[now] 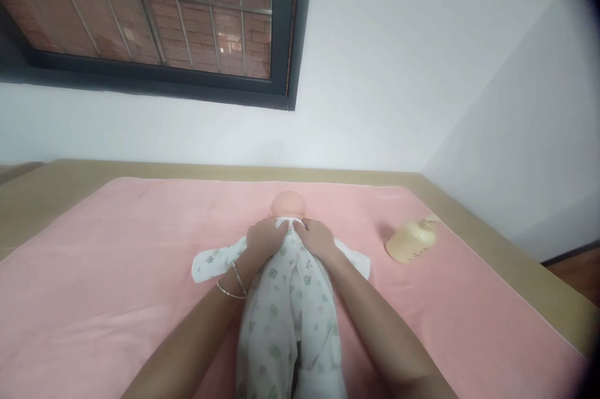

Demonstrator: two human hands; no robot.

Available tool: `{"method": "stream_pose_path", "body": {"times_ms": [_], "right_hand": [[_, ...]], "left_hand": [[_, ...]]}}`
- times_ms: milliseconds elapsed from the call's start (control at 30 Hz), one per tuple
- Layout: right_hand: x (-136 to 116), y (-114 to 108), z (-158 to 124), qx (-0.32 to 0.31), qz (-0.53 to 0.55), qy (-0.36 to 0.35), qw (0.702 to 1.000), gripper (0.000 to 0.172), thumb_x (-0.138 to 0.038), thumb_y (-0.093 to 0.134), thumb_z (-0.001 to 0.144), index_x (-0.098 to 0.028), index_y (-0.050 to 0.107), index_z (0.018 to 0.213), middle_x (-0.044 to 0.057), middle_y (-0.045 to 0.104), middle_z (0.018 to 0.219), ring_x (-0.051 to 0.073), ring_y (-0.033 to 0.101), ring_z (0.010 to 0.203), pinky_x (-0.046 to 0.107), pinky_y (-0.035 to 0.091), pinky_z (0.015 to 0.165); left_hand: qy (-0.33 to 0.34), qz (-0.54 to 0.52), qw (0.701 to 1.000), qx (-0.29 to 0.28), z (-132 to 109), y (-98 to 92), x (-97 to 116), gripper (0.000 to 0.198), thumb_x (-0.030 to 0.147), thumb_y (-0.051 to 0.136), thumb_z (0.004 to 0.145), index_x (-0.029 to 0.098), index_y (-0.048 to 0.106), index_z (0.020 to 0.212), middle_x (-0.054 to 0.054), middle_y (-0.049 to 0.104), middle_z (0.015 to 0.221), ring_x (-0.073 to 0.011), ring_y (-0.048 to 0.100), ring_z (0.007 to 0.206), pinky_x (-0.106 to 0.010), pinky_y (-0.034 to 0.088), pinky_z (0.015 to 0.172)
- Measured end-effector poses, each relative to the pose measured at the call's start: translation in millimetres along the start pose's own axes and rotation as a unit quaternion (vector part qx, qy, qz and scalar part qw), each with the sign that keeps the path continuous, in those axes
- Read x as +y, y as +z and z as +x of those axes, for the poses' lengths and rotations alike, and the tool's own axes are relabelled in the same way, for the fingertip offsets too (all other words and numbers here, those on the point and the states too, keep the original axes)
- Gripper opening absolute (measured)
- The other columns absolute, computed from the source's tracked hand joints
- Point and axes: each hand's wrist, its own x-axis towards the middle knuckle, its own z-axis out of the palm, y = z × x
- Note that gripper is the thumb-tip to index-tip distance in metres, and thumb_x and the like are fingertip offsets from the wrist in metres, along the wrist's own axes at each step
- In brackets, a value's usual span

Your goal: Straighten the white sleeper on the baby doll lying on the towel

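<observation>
Doll [288, 204]: mid-bed, head toward far edge, on pink blanket [117, 261]. Left hand [265, 240], right hand [319, 239]: fingers curled, pinching romper [290, 311] collar. Step, judged: fastening neckline; next needs even tension. Bottle [411, 241]: near right edge.

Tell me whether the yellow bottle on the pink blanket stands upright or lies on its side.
On its side. The bottle lies flat on the blanket, its narrow top pointing toward the wall.
</observation>
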Motion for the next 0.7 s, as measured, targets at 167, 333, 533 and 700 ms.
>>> {"method": "stream_pose_path", "body": {"times_ms": [167, 333, 533, 700], "right_hand": [[-1.1, -1.1, -0.3, -0.005, -0.004, 0.001, 1.000, 0.059, -0.056, 0.020, 0.094, -0.018, 0.065, 0.092, 0.010, 0.067, 0.093, 0.020, 0.059, 0.083, 0.026, 0.035, 0.067], [-1.9, -1.0, -1.1, -0.006, -0.006, -0.002, 1.000, 0.058, -0.054, 0.019, 0.095, -0.018, 0.065, 0.093, 0.009, 0.067, 0.094, 0.020, 0.059, 0.084, 0.027, 0.036, 0.068], [-2.4, -4.0, 0.4, -0.017, -0.023, -0.003, 1.000, 0.057, -0.050, 0.015, 0.096, -0.019, 0.063, 0.095, 0.010, 0.066, 0.097, 0.021, 0.059, 0.087, 0.029, 0.037, 0.070], [-15.2, -9.9, -12.0, -0.007, -0.064, -0.004, 0.998, 0.055, -0.046, 0.016, 0.096, -0.015, 0.061, 0.100, 0.013, 0.065, 0.097, 0.025, 0.059, 0.090, 0.034, 0.037, 0.076]], "left_hand": [[0.009, 0.004, 1.000, 0.015, 0.3, 1.1, -1.1, 0.052, 0.053, 0.029, 0.088, 0.020, 0.067, 0.099, -0.009, 0.068, 0.104, -0.0249, 0.060, 0.096, -0.035, 0.041, 0.083], [0.006, 0.010, 1.000, 0.008, -0.8, -0.4, 0.8, 0.050, 0.050, 0.028, 0.089, 0.020, 0.067, 0.097, -0.009, 0.068, 0.102, -0.0240, 0.060, 0.094, -0.034, 0.042, 0.082], [-0.004, 0.031, 1.000, -0.006, -1.9, -4.2, 3.4, 0.047, 0.050, 0.032, 0.088, 0.018, 0.066, 0.095, -0.010, 0.068, 0.101, -0.0242, 0.061, 0.093, -0.035, 0.042, 0.082], [0.027, 0.047, 0.998, 0.010, -1.7, -6.0, 2.7, 0.046, 0.045, 0.026, 0.092, 0.019, 0.064, 0.093, -0.009, 0.068, 0.100, -0.0219, 0.061, 0.091, -0.035, 0.044, 0.082]]}}
